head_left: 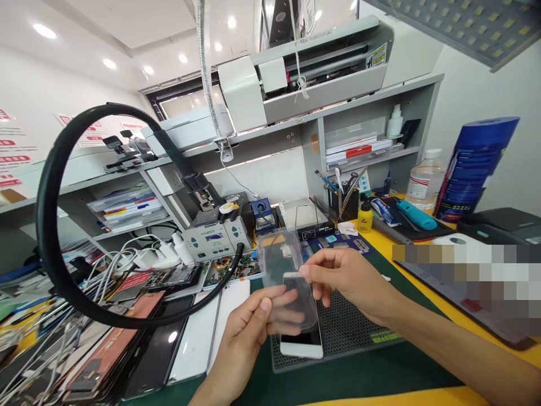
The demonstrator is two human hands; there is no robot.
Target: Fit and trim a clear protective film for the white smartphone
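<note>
- The left hand (249, 321) is clamping a clear case (276, 254) by its lower left side; the thumb is resting on the near face and the fingers are spreading behind it, showing through the wall.
- The right hand (342, 279) is bringing thumb and index fingertip together at the right edge of the case; whether they are pinching the rim itself, one cannot tell.
- The case is standing tilted in front of a phone (302, 348), overlapping most of it in this view.
- Step in hand, as judged: both hands are handling the case by its edges above the phone. The next move is probably calling for a light, even grip and for aligning the rims.
- The case is showing a thin, glossy, colourless sheet with rounded corners; it is likely flexing under pressure.
- The phone is lying on the mat, presenting a dark glass face and a smooth pale frame.
- Beneath it, a black mat (350, 321) is displaying a fine honeycomb texture, and is resting on a smooth green mat (359, 372).
- To the left, flat white panels (196, 338) are lying side by side, reflecting light.
- Above these, a ribbed black hose (48, 192) is forming a wide loop.
</note>
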